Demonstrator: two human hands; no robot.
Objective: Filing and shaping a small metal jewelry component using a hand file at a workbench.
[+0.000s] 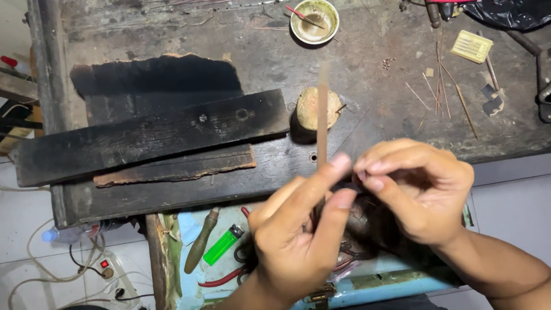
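My left hand (298, 229) pinches a thin tan strip (322, 114) between thumb and forefinger; the strip stands upright, blurred, over the workbench edge. My right hand (415, 189) meets the left at the fingertips and curls around a small dark object (351, 185) that is mostly hidden between the two hands. Both hands hover above an open light-blue toolbox (379, 282) below the bench.
A dark worn workbench (361, 68) carries charred wood planks (147, 136), a small wood stump (311, 108), a bowl (314, 20), thin copper rods (442, 87), a yellow box (471, 46). The toolbox holds a green lighter (223, 244) and a wooden-handled tool (200, 241). Cables lie on the tiled floor (66, 273).
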